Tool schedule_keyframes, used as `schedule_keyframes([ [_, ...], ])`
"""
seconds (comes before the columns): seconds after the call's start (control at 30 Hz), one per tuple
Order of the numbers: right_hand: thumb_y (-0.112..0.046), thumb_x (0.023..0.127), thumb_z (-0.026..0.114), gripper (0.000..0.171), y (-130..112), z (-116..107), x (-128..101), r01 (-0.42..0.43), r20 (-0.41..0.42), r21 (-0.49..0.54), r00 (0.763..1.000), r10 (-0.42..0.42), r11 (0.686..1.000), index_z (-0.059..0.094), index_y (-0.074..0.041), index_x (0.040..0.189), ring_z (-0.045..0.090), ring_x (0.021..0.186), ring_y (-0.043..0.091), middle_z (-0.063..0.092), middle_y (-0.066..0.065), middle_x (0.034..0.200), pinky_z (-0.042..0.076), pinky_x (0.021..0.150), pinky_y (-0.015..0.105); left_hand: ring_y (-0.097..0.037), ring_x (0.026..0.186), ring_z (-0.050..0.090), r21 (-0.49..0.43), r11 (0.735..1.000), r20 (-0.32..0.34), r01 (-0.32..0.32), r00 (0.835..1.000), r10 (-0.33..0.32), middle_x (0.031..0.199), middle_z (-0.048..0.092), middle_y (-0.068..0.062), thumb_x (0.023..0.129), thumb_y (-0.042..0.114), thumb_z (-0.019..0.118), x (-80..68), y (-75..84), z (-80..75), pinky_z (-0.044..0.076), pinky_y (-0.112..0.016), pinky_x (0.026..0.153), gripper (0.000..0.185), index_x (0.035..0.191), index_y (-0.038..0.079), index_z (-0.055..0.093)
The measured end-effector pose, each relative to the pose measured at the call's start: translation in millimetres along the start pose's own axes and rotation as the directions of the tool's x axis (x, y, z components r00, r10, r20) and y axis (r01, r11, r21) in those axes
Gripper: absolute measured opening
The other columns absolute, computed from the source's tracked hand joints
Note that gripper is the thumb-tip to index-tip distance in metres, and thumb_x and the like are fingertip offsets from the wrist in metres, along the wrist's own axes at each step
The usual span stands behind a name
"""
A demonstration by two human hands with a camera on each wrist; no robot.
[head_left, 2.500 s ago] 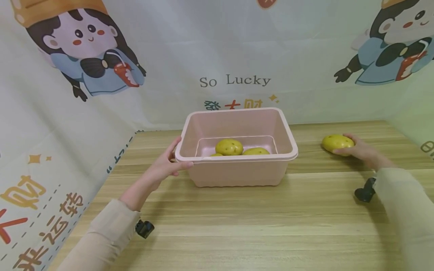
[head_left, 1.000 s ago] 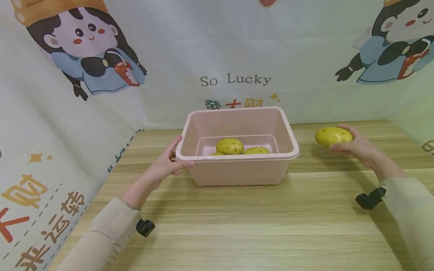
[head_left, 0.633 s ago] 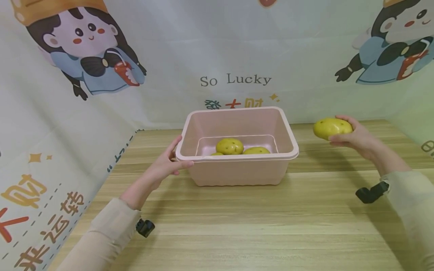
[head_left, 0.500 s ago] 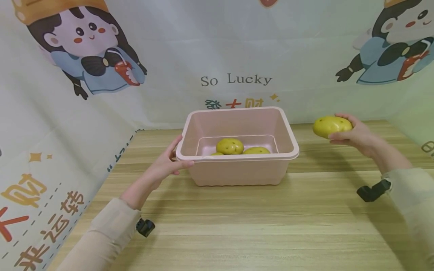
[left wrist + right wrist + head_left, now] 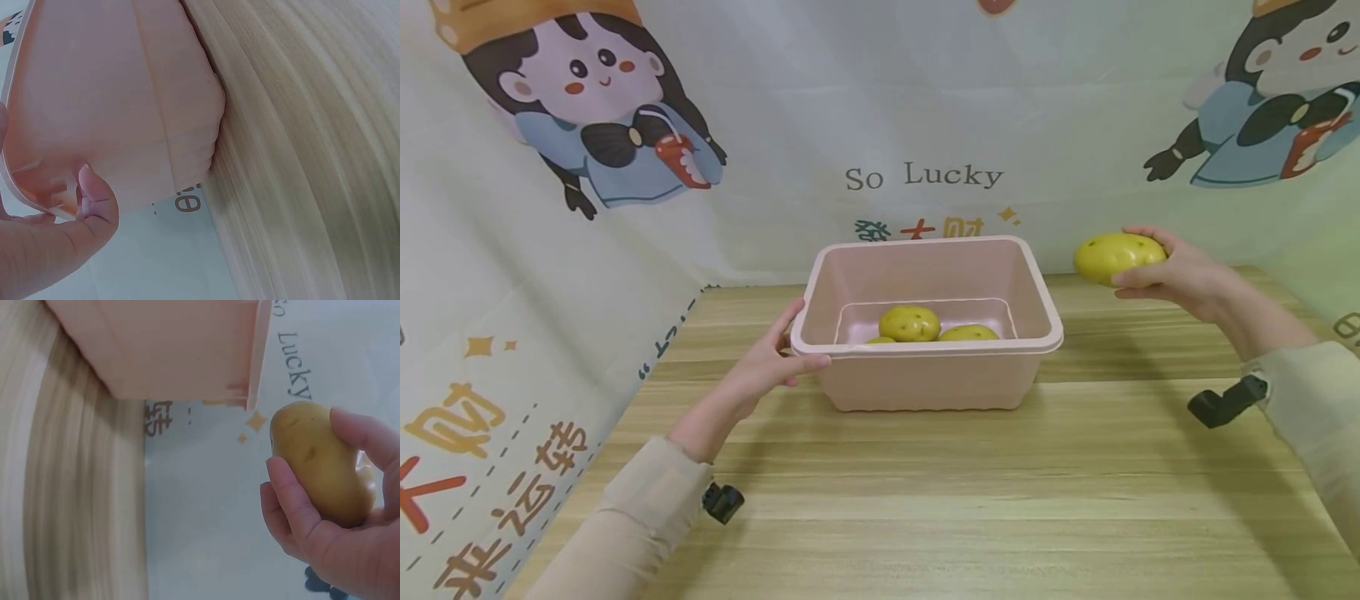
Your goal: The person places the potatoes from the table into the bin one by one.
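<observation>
A pink plastic bin [image 5: 928, 383] stands on the wooden table, wider than it is deep. My left hand [image 5: 763, 371] grips its left front corner at the rim; in the left wrist view, curled fingers [image 5: 97, 206] reach under the rim's edge. Inside the bin lie a whole yellow potato [image 5: 910, 323], a second potato [image 5: 970, 332] and part of a third [image 5: 882, 340], the front wall hiding their lower parts. To the right of the bin, my right hand [image 5: 1191, 279] holds another potato [image 5: 1105, 257] above the table, thumb and fingers around it in the right wrist view.
Behind the table [image 5: 925, 500] hangs a pale printed cloth [image 5: 775, 108] with cartoon figures and lettering, continuing along the left and right sides. A small black camera [image 5: 722, 502] sits at my left wrist, and another black camera [image 5: 1225, 402] at my right.
My right hand has lifted the potato off the table at the right and moved it up and left toward the bin. The left hand and the bin have stayed in place.
</observation>
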State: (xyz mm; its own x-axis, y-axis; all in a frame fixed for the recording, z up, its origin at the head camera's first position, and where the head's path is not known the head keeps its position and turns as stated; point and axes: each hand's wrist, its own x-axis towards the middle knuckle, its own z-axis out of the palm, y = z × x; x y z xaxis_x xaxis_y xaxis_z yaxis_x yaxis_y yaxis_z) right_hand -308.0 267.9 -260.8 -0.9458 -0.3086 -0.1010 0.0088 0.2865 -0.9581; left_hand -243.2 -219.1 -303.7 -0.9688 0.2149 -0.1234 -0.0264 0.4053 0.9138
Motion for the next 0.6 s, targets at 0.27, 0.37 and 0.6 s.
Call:
schedule_keyframes([
  [0.27, -0.002, 0.085, 0.058, 0.082, -20, 7, 6, 0.013, 0.006, 0.013, 1.000, -0.013, 1.000, 0.003, -0.012, 0.145, 0.051, 0.093, 0.007, 0.027, 0.003, 0.122, 0.050, 0.082, 0.027, -0.020, 0.097, 0.046, -0.005, 1.000, -0.006, -0.005, 1.000, 0.005, 0.128, 0.040, -0.018, 0.081, 0.024, 0.068, 0.5, -1.4, 0.2, 0.040, -0.028, 0.069, 0.093, 0.148, 0.032, 0.003],
  [0.37, -0.002, 0.084, 0.059, 0.080, -28, 10, 9, 0.021, 0.005, 0.011, 1.000, -0.021, 1.000, 0.006, -0.014, 0.144, 0.051, 0.094, 0.008, 0.028, 0.002, 0.122, 0.050, 0.082, 0.028, -0.021, 0.098, 0.046, -0.002, 1.000, -0.007, -0.002, 1.000, 0.002, 0.128, 0.040, -0.017, 0.081, 0.025, 0.068, 0.1, -1.2, 0.1, 0.040, -0.028, 0.070, 0.093, 0.148, 0.032, 0.004],
  [0.6, -0.001, 0.084, 0.059, 0.083, -44, 18, 12, 0.021, 0.011, 0.014, 1.000, -0.021, 1.000, 0.005, -0.014, 0.146, 0.052, 0.094, 0.010, 0.028, 0.002, 0.121, 0.049, 0.083, 0.029, -0.022, 0.099, 0.046, -0.001, 1.000, -0.008, -0.007, 1.000, 0.007, 0.128, 0.039, -0.018, 0.081, 0.025, 0.068, 0.1, -1.2, 0.0, 0.041, -0.029, 0.071, 0.092, 0.147, 0.033, 0.004],
])
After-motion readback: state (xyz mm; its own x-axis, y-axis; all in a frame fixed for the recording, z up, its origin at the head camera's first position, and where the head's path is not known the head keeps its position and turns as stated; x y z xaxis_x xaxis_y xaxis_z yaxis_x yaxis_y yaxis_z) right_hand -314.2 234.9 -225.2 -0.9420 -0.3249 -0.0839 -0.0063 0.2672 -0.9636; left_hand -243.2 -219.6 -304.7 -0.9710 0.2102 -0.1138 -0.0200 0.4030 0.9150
